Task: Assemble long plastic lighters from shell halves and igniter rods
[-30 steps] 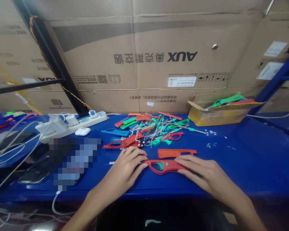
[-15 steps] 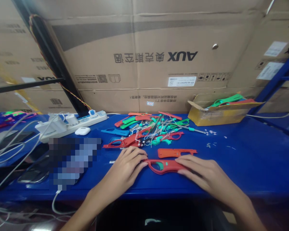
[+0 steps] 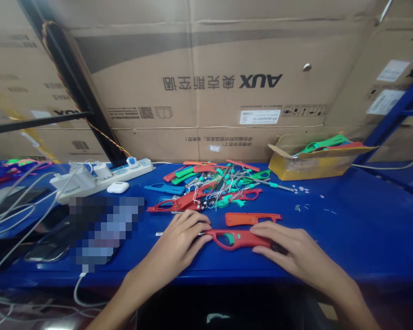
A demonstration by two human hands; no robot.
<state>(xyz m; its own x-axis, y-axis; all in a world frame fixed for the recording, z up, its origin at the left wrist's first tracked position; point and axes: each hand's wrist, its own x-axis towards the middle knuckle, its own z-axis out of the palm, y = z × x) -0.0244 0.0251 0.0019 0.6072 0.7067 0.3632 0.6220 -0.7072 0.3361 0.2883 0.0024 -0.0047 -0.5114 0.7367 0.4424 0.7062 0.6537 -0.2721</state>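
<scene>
Two hands (image 3: 179,240) (image 3: 289,250), one red lighter (image 3: 236,238)

Head camera looks down, close over table (image 3: 347,229)

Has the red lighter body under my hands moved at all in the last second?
No. The red lighter body lies just below the loose orange shell half, as before; left hand and right hand rest on its ends.

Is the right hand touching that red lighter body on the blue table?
Touching. In the head view the right hand lies with its fingers over the end of the red lighter body.
</scene>
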